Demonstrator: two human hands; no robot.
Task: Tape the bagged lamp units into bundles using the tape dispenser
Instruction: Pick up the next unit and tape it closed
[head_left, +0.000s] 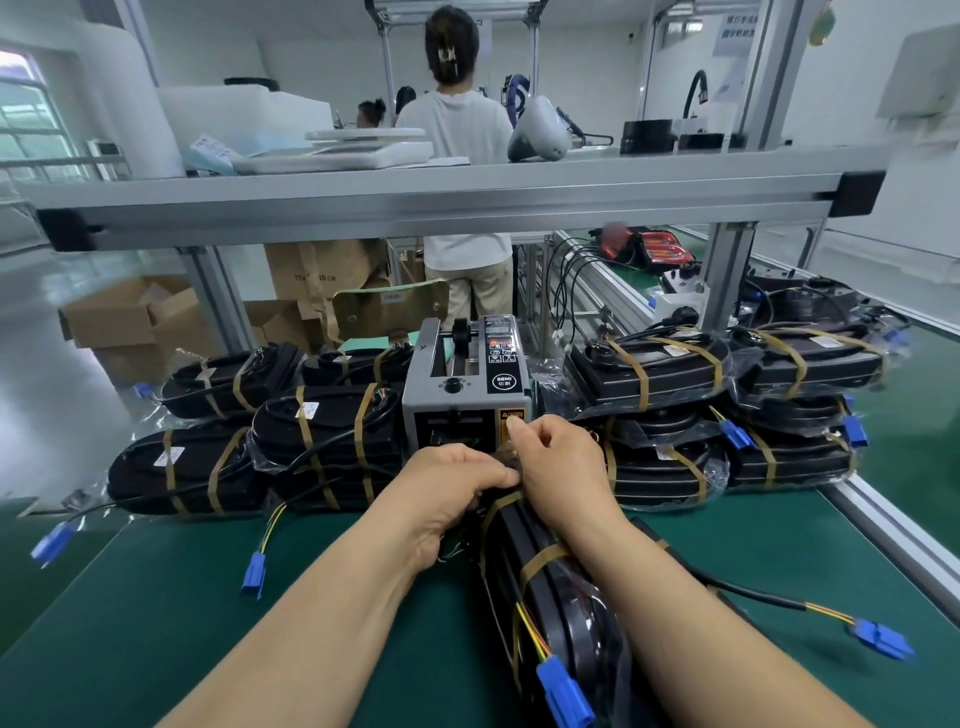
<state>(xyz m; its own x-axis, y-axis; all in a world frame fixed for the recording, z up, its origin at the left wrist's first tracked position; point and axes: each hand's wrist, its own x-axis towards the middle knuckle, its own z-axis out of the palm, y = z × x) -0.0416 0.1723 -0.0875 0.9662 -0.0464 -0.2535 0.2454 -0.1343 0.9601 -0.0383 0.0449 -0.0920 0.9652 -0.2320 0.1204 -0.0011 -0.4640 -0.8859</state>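
Taping station on the green-topped bench (208, 623), seen from over the hands. Gripping the far end of the front bundle (550, 587) with the left hand (452, 488), fingers curled down over it, thumb pointing toward the other hand. Holding the same end with the right hand (561, 467), fingers bent down onto it, thumb raised just before the dispenser's mouth. Between the two hands, a blurred brown scrap (506, 460); cannot tell whether tape or bag film.

Lying lengthwise from the near edge toward the middle of the bench: that bundle, black lamp units in clear bags, already banded by brown tape (540, 558) in two places, with a blue connector (563, 691) on coloured wires at its near end.

Just beyond the hands, at the bench's middle, the grey tape dispenser (462, 389), upright; cannot tell whether touched by the raised thumb. Piled beside it toward the left edge, the left stacks (322, 441) of taped bundles; toward the right edge, the right stacks (670, 374), likewise banded in brown.

Above, an aluminium shelf rail (441, 202) with a white scale (337, 150) on the shelf. Behind it, a person in a white shirt (457, 130), back turned. Beyond the bench's far left corner, cardboard boxes (119, 322) on the floor.
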